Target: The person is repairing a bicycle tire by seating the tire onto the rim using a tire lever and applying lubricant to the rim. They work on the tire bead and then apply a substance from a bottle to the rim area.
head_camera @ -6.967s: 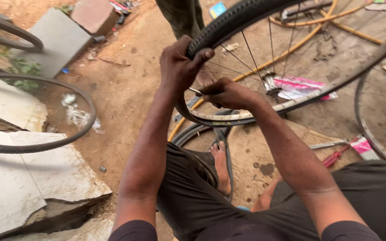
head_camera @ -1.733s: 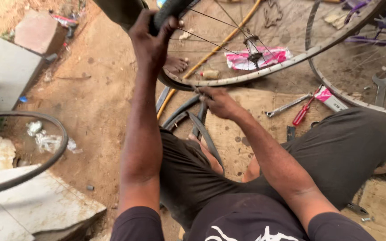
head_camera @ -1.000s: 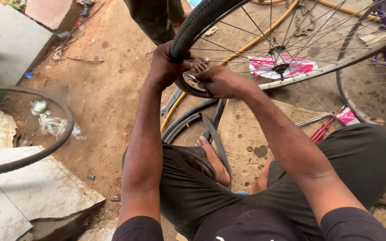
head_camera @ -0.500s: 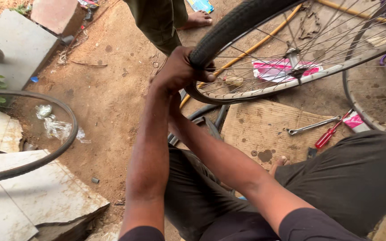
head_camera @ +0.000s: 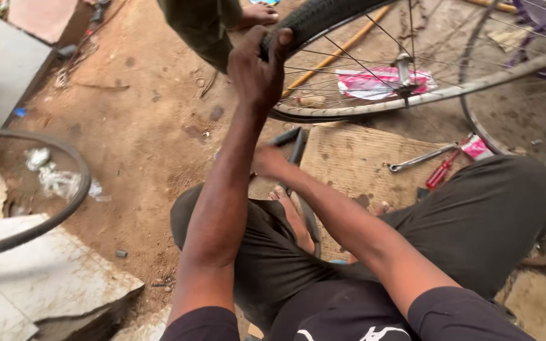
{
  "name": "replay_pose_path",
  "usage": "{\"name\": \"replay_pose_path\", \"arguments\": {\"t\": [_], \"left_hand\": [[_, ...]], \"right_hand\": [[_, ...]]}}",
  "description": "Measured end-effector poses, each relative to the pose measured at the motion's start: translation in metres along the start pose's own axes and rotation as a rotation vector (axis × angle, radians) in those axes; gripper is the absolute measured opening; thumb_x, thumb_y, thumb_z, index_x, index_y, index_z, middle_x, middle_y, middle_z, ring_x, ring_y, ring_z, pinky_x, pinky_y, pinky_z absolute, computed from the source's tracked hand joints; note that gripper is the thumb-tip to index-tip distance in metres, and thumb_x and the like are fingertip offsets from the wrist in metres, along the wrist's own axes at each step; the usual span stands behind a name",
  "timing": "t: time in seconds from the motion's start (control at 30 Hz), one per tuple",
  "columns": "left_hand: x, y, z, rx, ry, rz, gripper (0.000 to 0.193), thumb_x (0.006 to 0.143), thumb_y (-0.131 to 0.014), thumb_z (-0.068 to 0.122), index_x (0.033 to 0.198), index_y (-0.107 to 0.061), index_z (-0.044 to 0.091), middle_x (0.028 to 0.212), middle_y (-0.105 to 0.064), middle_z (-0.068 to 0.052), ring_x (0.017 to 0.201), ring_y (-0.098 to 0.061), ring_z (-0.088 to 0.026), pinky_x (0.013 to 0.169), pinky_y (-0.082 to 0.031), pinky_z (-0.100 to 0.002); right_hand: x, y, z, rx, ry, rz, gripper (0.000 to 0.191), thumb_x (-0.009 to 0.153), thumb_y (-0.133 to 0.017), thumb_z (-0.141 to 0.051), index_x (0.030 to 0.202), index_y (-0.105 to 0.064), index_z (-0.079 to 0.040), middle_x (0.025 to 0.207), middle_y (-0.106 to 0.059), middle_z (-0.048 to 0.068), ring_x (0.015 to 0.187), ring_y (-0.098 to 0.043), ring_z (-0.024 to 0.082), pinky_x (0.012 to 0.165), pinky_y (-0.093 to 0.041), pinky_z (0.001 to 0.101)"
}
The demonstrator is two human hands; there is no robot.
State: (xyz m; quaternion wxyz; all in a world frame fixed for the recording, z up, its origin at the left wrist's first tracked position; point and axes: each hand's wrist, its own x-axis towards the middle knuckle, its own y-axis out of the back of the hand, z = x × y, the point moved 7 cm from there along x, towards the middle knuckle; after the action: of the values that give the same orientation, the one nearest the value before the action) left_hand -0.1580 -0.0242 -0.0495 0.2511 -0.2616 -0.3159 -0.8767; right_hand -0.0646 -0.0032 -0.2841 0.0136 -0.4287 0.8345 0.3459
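Observation:
My left hand (head_camera: 257, 69) grips the black tyre (head_camera: 323, 14) of a spoked bicycle wheel, whose metal rim (head_camera: 412, 101) stands tilted in front of me. My right hand (head_camera: 270, 163) is lower, blurred, at the end of a black rubber inner tube (head_camera: 298, 142) that curves down past my bare foot (head_camera: 295, 221). Whether its fingers hold the tube is unclear. I sit on the ground in dark trousers, knees apart.
A spanner (head_camera: 418, 158) and a red screwdriver (head_camera: 440, 175) lie on a wooden board (head_camera: 349, 158). Another person's leg (head_camera: 197, 25) stands behind the wheel. A loose tyre (head_camera: 64, 208) and stone slabs (head_camera: 45, 278) are at the left, a second wheel (head_camera: 494, 126) at the right.
My right hand has dropped from the rim beside my left hand down to the inner tube near my foot. The left hand stays on the tyre.

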Motion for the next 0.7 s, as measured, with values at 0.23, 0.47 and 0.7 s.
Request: {"name": "replay_pose_path", "arguments": {"t": [0.23, 0.47, 0.7], "left_hand": [[-0.014, 0.005, 0.008, -0.079, -0.213, -0.028, 0.075, 0.102, -0.057, 0.077, 0.095, -0.065, 0.003, 0.079, -0.067, -0.011, 0.069, -0.067, -0.020, 0.063, -0.052, -0.036], [0.004, 0.021, 0.021, 0.003, -0.192, -0.094, 0.074, 0.096, -0.068, 0.078, 0.091, -0.064, 0.004, 0.071, -0.057, -0.010, 0.066, -0.055, -0.023, 0.063, -0.045, -0.040], [0.009, 0.005, 0.033, 0.156, -0.198, -0.046, 0.061, 0.089, -0.071, 0.070, 0.089, -0.067, 0.009, 0.069, -0.063, -0.008, 0.063, -0.065, -0.023, 0.058, -0.049, -0.040]], "right_hand": [[-0.093, -0.048, 0.089, 0.161, -0.139, -0.112, 0.036, 0.101, -0.064, -0.039, 0.117, -0.070, -0.007, 0.104, -0.071, 0.016, 0.090, -0.067, 0.029, 0.082, -0.053, 0.0453], [-0.097, 0.051, 0.072, 0.493, -0.253, 0.134, 0.030, 0.104, -0.055, -0.026, 0.126, -0.067, -0.009, 0.088, -0.062, 0.005, 0.067, -0.053, 0.014, 0.058, -0.048, 0.0305], [-0.103, 0.137, 0.025, 0.666, 0.062, 0.243, 0.025, 0.103, -0.058, -0.020, 0.124, -0.064, -0.009, 0.069, -0.056, 0.000, 0.055, -0.052, 0.010, 0.049, -0.044, 0.0283]]}}
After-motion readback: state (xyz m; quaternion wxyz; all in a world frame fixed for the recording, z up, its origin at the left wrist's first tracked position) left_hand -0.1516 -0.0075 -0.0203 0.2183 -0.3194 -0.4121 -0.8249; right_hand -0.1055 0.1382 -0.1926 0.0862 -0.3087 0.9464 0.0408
